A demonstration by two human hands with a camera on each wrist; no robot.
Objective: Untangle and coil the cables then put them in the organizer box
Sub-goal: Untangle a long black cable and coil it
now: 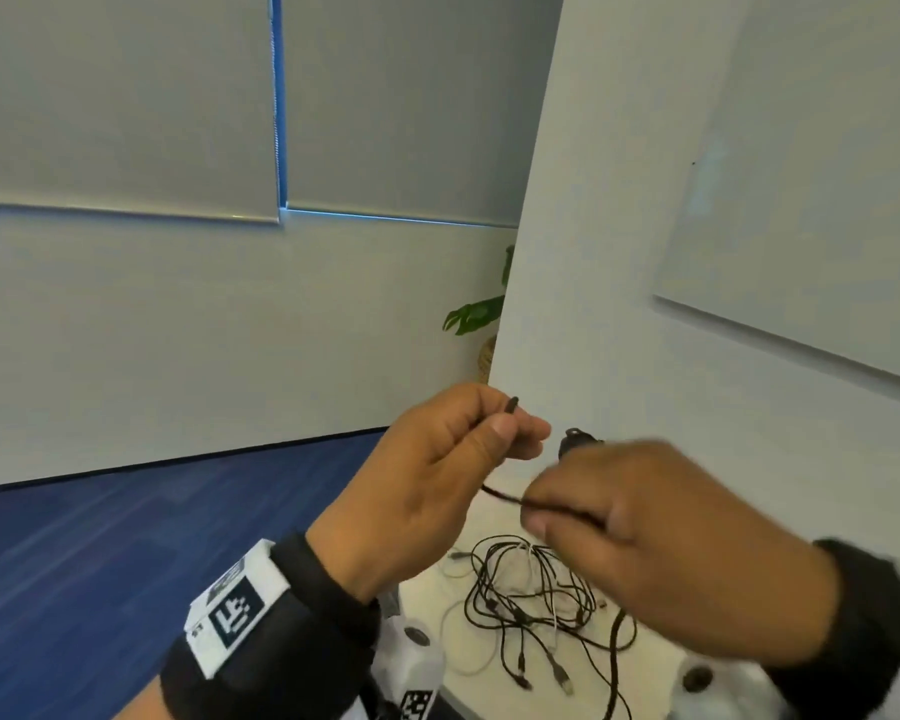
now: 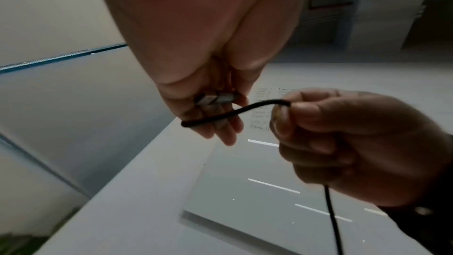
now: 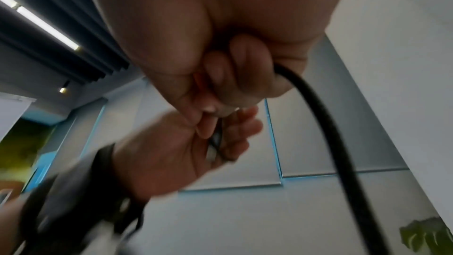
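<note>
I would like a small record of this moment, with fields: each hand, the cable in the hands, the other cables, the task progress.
left hand: raised, pinches black cable near its end
right hand: raised, grip closed on same cable
black cable: short span between hands, then hangs down from right hand
connector: silver, in left fingers
pile: tangled black and white cables on white table
organizer box: not in view
progress: one cable lifted, not yet coiled

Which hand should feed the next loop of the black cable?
Probably right: the right hand pinches the black cable on its trailing run to the table, while the left hand anchors the connector end.
</note>
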